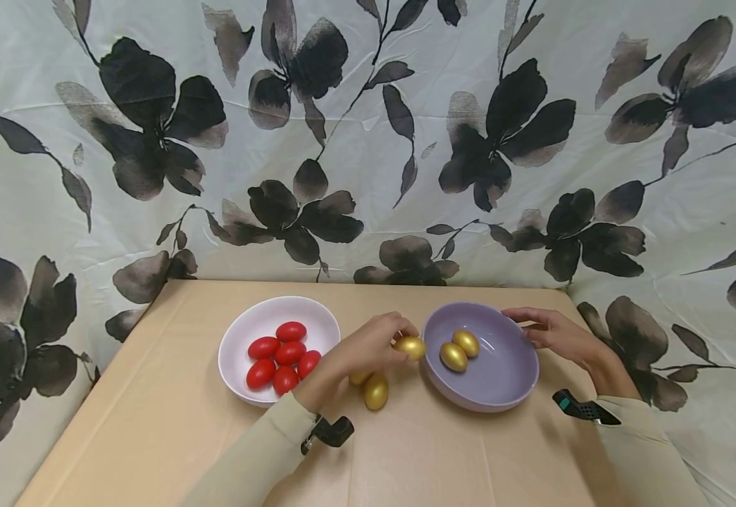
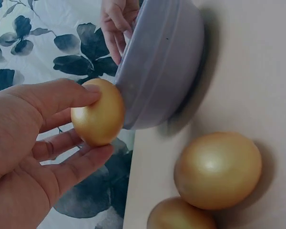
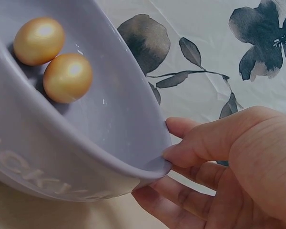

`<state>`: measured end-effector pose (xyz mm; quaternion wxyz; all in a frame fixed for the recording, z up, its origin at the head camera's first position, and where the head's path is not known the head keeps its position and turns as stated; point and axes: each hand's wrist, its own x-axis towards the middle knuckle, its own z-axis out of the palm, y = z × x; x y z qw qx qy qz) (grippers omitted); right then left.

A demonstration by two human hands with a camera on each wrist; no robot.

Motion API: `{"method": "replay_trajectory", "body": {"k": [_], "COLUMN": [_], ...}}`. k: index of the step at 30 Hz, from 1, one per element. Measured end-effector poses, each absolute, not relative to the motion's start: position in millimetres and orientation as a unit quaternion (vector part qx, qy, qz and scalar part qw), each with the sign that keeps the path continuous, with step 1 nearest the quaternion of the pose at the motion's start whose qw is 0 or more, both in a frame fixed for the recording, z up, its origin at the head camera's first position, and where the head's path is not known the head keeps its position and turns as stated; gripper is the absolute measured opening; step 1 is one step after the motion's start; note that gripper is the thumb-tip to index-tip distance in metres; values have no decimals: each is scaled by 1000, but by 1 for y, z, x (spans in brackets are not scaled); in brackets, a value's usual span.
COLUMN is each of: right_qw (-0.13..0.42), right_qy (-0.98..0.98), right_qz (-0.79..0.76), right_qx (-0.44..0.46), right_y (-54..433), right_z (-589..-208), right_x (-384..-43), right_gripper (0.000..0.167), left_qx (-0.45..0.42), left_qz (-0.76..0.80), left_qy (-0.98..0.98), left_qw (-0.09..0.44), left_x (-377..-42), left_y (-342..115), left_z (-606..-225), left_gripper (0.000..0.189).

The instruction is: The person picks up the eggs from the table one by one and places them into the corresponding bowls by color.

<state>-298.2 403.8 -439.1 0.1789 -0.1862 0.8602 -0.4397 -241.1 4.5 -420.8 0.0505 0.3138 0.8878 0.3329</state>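
My left hand [image 1: 377, 343] pinches a golden egg [image 2: 99, 113] between thumb and fingers, right at the near-left rim of the purple bowl [image 1: 482, 394]. Inside that bowl two golden eggs [image 3: 47, 57] lie side by side. At the bowl's other side is my right hand [image 1: 560, 338], its thumb at the rim and its fingers against the outer wall, steadying hold on the edge. Beneath the left hand, more golden eggs [image 2: 218, 171] rest on the table; in the head view the hand and forearm partly cover them.
A white bowl [image 1: 231, 352] with several red eggs [image 1: 260, 373] stands left of the left forearm, which overlaps its right edge. The table [image 1: 418, 465] has a light brown cover. Behind it hangs a white cloth [image 1: 368, 162] with dark flowers.
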Motion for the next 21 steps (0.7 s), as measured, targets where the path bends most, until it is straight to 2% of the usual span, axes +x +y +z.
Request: {"method": "replay_trajectory", "body": {"k": [5,13,21], "right_qw": [182,183,181], "right_qy": [859,858,860], "right_qz": [-441,-441,-437], "right_qx": [-187,-190,-190], "right_y": [404,405,405], "right_z": [-439,-442,-440], "right_x": [-299,-300,-298], "right_gripper": [51,52,52], "left_qx": [335,338,363], "left_qz": [337,411,414], "left_qy": [879,843,832], "left_qw": [46,81,70], "left_x": [-244,-251,-258], "left_y": [12,26,46], "left_z": [-415,-415,-418], "left_gripper": [35,39,35]}}
